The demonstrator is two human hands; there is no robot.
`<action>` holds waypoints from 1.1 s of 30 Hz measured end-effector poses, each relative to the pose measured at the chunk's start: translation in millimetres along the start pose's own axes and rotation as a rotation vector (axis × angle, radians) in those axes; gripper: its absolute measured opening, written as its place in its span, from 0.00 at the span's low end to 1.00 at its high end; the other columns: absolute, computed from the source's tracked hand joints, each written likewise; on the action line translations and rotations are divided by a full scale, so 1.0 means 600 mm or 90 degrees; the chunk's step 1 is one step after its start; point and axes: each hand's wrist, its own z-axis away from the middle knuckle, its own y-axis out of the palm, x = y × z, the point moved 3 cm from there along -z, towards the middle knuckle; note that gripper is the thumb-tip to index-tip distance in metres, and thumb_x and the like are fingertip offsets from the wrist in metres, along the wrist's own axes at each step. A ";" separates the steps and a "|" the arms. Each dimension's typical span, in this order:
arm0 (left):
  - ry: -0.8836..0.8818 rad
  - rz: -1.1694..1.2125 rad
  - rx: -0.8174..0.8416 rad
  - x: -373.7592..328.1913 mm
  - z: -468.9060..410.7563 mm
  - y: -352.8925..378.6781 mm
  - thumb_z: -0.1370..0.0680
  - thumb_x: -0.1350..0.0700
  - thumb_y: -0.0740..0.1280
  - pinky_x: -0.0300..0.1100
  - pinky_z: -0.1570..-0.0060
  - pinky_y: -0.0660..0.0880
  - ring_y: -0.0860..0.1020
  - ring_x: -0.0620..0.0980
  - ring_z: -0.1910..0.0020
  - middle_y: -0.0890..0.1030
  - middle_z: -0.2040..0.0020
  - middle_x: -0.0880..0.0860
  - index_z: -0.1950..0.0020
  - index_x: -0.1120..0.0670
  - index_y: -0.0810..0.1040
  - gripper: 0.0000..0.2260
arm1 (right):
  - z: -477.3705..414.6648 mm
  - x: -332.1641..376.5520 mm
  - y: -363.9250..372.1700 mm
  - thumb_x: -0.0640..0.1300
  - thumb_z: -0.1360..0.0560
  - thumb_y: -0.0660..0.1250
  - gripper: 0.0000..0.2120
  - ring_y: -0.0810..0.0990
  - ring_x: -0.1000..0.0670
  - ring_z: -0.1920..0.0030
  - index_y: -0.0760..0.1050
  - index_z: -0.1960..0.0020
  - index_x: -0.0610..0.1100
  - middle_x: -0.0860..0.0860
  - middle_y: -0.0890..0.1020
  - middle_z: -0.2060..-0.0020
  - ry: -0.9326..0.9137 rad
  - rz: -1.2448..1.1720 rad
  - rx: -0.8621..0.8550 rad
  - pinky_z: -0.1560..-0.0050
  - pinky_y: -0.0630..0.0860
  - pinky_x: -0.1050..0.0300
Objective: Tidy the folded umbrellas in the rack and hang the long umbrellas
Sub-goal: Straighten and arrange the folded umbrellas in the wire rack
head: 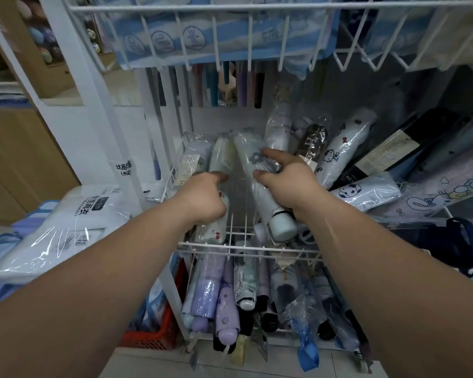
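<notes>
The white wire rack [246, 248] is thin metal rods with a smooth painted coat. The pale green folded cloth umbrella [253, 173] sits in a clear plastic sleeve that is shiny and crinkly, and its round handle looks like smooth matt plastic. The purple folded cloth umbrella [205, 291] below has the same shiny wrap. The red plastic basket [150, 338] has a grid of holes. The white raincoat packs [63, 230] are in glossy plastic bags. The brown cardboard box [17, 159] looks dull and flat.

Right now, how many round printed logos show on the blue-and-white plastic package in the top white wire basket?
3, in a row on the blue-and-white plastic package: left logo, middle logo, right logo. More may hide behind the white wire basket.
</notes>
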 end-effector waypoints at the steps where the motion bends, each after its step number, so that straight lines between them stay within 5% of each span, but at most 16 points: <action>1: -0.002 -0.053 0.019 -0.001 -0.002 0.003 0.27 0.64 0.69 0.36 0.60 0.77 0.81 0.54 0.48 0.73 0.27 0.56 0.22 0.50 0.68 0.34 | 0.001 -0.003 0.000 0.47 0.25 0.73 0.26 0.78 0.50 0.38 0.73 0.29 0.55 0.52 0.77 0.33 -0.006 -0.005 -0.002 0.34 0.75 0.54; 4: 0.008 -0.196 0.052 0.000 -0.011 0.016 0.27 0.59 0.72 0.43 0.49 0.78 0.79 0.56 0.42 0.77 0.35 0.57 0.27 0.56 0.73 0.28 | 0.004 -0.007 0.000 0.49 0.26 0.73 0.26 0.79 0.50 0.39 0.73 0.29 0.55 0.52 0.78 0.35 -0.004 -0.015 -0.014 0.35 0.76 0.53; 10: 0.072 -0.428 0.014 -0.004 -0.005 0.024 0.29 0.43 0.74 0.47 0.55 0.76 0.79 0.54 0.50 0.79 0.47 0.53 0.37 0.50 0.79 0.23 | 0.010 -0.007 -0.002 0.49 0.26 0.73 0.26 0.79 0.51 0.39 0.73 0.29 0.56 0.53 0.79 0.35 -0.002 -0.009 -0.017 0.35 0.75 0.53; 12: 0.153 -0.544 -0.013 -0.004 -0.002 0.027 0.27 0.37 0.70 0.53 0.41 0.74 0.75 0.57 0.38 0.76 0.37 0.53 0.34 0.45 0.77 0.24 | 0.012 -0.006 -0.003 0.49 0.26 0.73 0.25 0.79 0.51 0.39 0.73 0.29 0.56 0.53 0.79 0.35 0.002 -0.018 -0.021 0.35 0.75 0.53; 14: 0.226 -0.594 0.027 0.000 0.001 0.029 0.24 0.37 0.64 0.64 0.26 0.57 0.60 0.59 0.22 0.63 0.21 0.50 0.26 0.38 0.70 0.26 | 0.013 -0.002 -0.005 0.48 0.26 0.73 0.24 0.80 0.50 0.41 0.74 0.31 0.56 0.53 0.79 0.39 -0.002 -0.019 -0.028 0.37 0.76 0.53; 17: 0.217 -0.604 0.105 0.008 -0.002 0.025 0.19 0.38 0.57 0.72 0.27 0.39 0.45 0.55 0.17 0.54 0.17 0.44 0.23 0.36 0.65 0.23 | 0.011 0.001 -0.003 0.47 0.27 0.74 0.17 0.82 0.48 0.52 0.78 0.40 0.57 0.53 0.79 0.47 0.002 -0.026 -0.041 0.47 0.82 0.48; 22: 0.121 -0.517 0.104 0.031 -0.009 0.003 0.19 0.37 0.54 0.76 0.29 0.36 0.43 0.52 0.17 0.55 0.17 0.42 0.22 0.37 0.64 0.24 | 0.012 0.009 0.013 0.44 0.29 0.76 0.13 0.83 0.43 0.56 0.78 0.47 0.54 0.48 0.81 0.50 0.076 -0.113 -0.024 0.55 0.83 0.38; 25: 0.083 -0.429 0.132 0.035 -0.009 -0.017 0.18 0.43 0.57 0.74 0.28 0.36 0.46 0.49 0.17 0.57 0.18 0.40 0.22 0.38 0.66 0.23 | 0.016 0.022 0.044 0.42 0.26 0.74 0.15 0.81 0.43 0.58 0.76 0.41 0.49 0.43 0.81 0.47 0.144 -0.197 0.071 0.58 0.82 0.44; 30: 0.104 -0.437 0.137 0.056 -0.015 -0.022 0.22 0.42 0.65 0.76 0.29 0.40 0.41 0.49 0.18 0.58 0.18 0.42 0.23 0.35 0.64 0.28 | 0.000 0.024 0.074 0.47 0.24 0.71 0.16 0.78 0.48 0.52 0.74 0.37 0.49 0.51 0.77 0.48 0.026 0.154 0.000 0.51 0.76 0.57; 33: 0.108 -0.416 0.124 0.061 -0.020 -0.019 0.24 0.40 0.67 0.76 0.29 0.42 0.42 0.49 0.18 0.59 0.18 0.42 0.23 0.35 0.65 0.29 | -0.004 0.022 0.075 0.51 0.23 0.69 0.16 0.76 0.49 0.52 0.73 0.36 0.50 0.53 0.77 0.48 0.044 0.187 -0.027 0.52 0.70 0.61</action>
